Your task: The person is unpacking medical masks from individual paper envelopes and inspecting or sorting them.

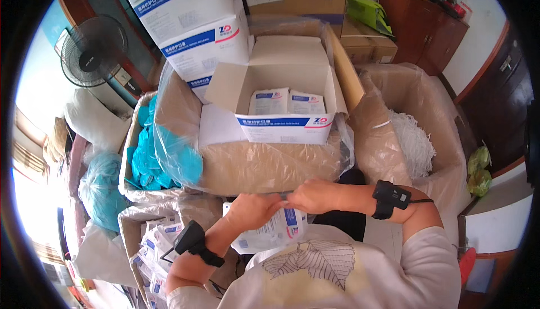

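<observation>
Close to my body hangs a white plastic packet (275, 233) with a blue and red printed label. My left hand (252, 210) is closed at its top edge, and my right hand (308, 196) is closed right beside it, the fingertips almost meeting. The packet's upper edge is partly hidden behind my fingers. Beyond my hands stands an open white carton (281, 134) with a blue stripe, its flaps raised. Two similar white packets (269, 102) show inside it.
The carton rests on a large plastic-lined box (264, 168). Left are a bin of teal pieces (163, 151) and a box of loose packets (160, 247). Right, a lined box holds white strands (413, 146). Stacked white cartons (188, 14) and a fan (93, 53) stand behind.
</observation>
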A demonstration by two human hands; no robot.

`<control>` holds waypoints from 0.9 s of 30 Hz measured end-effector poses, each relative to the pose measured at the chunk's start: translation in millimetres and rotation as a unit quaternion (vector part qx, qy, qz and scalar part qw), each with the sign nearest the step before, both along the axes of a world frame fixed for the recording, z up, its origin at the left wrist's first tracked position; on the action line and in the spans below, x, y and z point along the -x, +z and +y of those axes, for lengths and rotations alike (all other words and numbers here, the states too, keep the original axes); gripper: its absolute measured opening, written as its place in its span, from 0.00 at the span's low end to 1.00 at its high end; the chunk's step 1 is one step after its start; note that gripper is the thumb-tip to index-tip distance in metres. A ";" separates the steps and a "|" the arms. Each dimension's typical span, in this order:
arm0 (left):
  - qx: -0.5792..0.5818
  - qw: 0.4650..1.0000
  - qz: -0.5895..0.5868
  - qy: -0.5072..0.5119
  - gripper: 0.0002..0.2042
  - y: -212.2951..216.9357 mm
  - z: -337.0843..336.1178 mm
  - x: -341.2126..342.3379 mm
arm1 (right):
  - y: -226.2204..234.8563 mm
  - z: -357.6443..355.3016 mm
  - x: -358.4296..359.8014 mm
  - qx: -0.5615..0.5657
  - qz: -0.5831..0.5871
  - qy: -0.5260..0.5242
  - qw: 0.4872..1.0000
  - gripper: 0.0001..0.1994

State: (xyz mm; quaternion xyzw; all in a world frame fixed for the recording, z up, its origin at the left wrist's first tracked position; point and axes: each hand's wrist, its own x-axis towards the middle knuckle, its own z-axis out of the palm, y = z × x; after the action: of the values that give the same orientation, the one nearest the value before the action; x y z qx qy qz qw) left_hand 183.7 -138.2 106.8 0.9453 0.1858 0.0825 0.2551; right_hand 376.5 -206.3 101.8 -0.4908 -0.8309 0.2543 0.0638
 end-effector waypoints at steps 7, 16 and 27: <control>0.455 0.813 -0.208 0.299 0.16 -98.3 2.5 13.2 | -39.6 8.1 22.6 -0.241 0.012 -0.016 0.970 0.08; 0.204 0.833 -0.277 0.433 0.18 -113.6 63.2 43.0 | -5.5 -14.2 45.7 -0.235 0.115 0.028 0.965 0.05; 0.068 0.880 -0.334 0.330 0.12 -51.0 72.2 41.9 | 22.9 -10.3 4.6 -0.074 0.130 -0.129 0.980 0.24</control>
State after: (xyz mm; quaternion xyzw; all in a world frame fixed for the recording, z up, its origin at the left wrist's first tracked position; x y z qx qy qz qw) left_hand 141.8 -66.0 55.8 0.7262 0.3958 0.4596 0.3236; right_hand 371.9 -216.6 124.7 -0.5507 -0.7618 0.2432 0.2394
